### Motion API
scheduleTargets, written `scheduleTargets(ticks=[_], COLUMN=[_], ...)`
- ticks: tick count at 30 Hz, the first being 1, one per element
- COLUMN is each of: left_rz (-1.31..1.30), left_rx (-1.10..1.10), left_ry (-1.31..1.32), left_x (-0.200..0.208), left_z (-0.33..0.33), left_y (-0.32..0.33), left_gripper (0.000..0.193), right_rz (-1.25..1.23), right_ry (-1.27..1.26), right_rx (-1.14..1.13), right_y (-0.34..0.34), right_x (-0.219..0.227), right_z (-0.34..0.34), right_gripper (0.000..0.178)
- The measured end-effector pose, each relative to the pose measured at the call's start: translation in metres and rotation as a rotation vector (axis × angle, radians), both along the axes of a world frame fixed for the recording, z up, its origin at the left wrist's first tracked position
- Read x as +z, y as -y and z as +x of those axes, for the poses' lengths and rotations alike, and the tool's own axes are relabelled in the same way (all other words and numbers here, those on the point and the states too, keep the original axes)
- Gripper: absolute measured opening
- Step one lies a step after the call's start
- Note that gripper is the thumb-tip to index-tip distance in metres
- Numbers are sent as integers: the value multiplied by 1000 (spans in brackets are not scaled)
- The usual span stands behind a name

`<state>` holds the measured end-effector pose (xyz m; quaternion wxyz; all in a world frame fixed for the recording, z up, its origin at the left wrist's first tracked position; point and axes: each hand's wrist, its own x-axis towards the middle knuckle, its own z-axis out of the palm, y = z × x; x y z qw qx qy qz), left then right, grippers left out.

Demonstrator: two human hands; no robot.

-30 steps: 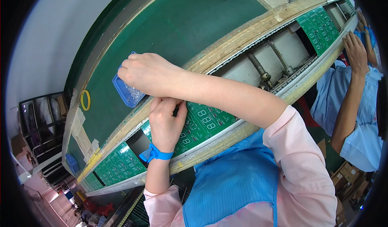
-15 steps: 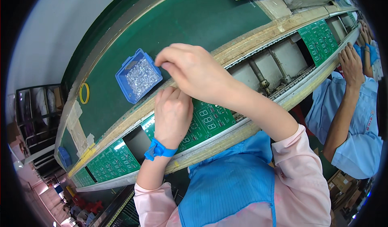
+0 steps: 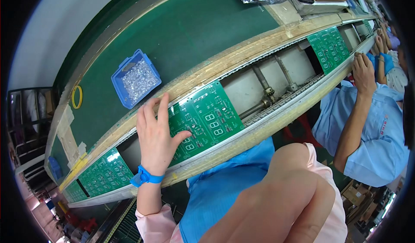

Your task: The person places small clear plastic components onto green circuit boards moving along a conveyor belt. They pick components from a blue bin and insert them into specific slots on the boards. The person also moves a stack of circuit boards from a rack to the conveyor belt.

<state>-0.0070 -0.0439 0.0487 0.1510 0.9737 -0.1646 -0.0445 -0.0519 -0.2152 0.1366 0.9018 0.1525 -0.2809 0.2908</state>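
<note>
My left hand (image 3: 156,139) lies over the left end of a green circuit board (image 3: 201,106), thumb and fingers spread, holding nothing. The board rests in the rail line and carries white digit-shaped outlines and small components. A blue strap (image 3: 147,177) circles my left wrist. Large and close in the lower part of the view is my right hand (image 3: 272,199), raised off the board; its fingers are mostly hidden. Beyond my left hand, a blue plastic bin (image 3: 116,83) holds many small clear parts (image 3: 139,79).
More circuit boards sit in the rails to the left (image 3: 106,173) and right (image 3: 328,48). A yellow ring (image 3: 77,97) lies on the green work surface (image 3: 190,39). Between boards, a rod mechanism (image 3: 266,89) shows. At right, a co-worker's hand (image 3: 363,72) rests at the rail.
My right hand has left the board area and come back close to the view. My left hand has opened out from bent fingers and uncovered more of the board. The view has shifted slightly.
</note>
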Motion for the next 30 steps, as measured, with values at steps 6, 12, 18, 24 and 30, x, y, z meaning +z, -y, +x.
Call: scheduleTargets(ticks=[6, 12, 18, 24, 30], left_rz=[-58, 121, 348, 355, 223], left_rx=[-65, 120, 71, 65, 80], left_ry=[134, 428, 370, 367, 428], left_x=[1, -8, -15, -17, -21], left_z=[8, 68, 83, 86, 84], left_y=[10, -33, -42, -46, -50], left_gripper=[96, 29, 24, 15, 7], right_rz=[169, -51, -156, -237, -282], right_ry=[-6, -51, -59, -49, 42], right_rx=[-6, -83, -117, -130, -103], right_y=[-19, -16, -16, -17, -9], right_x=[10, 19, 26, 30, 20], right_z=[0, -8, -12, -16, -2], right_gripper=[19, 17, 15, 13, 10])
